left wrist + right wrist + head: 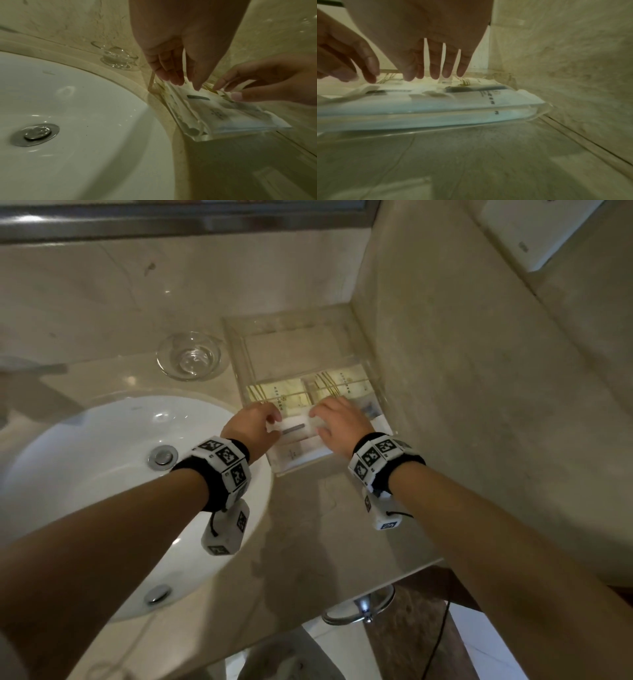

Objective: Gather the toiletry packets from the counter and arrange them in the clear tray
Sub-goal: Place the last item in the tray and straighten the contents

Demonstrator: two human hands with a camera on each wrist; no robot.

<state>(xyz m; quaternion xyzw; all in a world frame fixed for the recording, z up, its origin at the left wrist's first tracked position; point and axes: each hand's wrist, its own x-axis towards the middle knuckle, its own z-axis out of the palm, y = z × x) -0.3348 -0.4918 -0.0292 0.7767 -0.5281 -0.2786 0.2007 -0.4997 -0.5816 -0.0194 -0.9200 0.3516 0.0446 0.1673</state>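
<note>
The beige marble bench (322, 508) carries a clear rectangular acrylic tray (371, 361), which stands in the corner against the marble side wall (462, 371) on its right. The flat white toiletry packets (294, 455) lie inside the tray, stacked in its near compartment; further packets with gold line print (274, 395) lie in the middle compartments beyond a clear divider. The left hand (251, 424) is positioned over the near-left part of the tray, fingers extended downward and loosely spread, with the fingertips (178, 81) at the top packet, which bears a dark grey bar (198, 97). The right hand (342, 422) is positioned over the near-right part of the tray, fingers straight and slightly parted; its fingertips (447, 74) point down at the packets, and whether they touch cannot be told. Neither hand is seen pinching a packet. A white oval wash basin (102, 460) with a chrome drain plug (163, 456) is set into the bench directly left of the tray. A small clear glass bowl (190, 356) stands on the bench just beside the tray's far-left wall. Both wrists carry black bands with white marker blocks (226, 460). The hands hide part of the near compartment in the head view.
</note>
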